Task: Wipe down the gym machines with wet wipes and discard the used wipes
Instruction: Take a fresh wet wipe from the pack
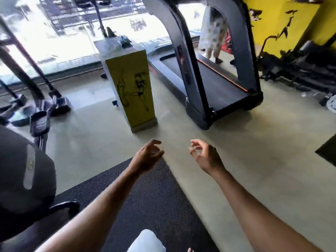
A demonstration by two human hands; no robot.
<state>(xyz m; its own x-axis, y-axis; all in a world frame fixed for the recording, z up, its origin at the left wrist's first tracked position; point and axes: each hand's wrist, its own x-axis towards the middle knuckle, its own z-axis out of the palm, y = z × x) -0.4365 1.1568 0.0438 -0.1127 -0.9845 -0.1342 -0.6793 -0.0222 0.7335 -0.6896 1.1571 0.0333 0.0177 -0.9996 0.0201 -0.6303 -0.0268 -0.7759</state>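
No wipe is held: the left hand and right hand are loosely curled, fingers empty. The black-framed treadmill stands well beyond them. Wiping cannot begin unless wipes are fetched; none can be identified.

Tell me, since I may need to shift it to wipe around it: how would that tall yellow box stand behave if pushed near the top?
The yellow box stand is tall and narrow on a small base, so it would probably tip rather than slide. The small items on its top could well fall off. Its weight cannot be judged.
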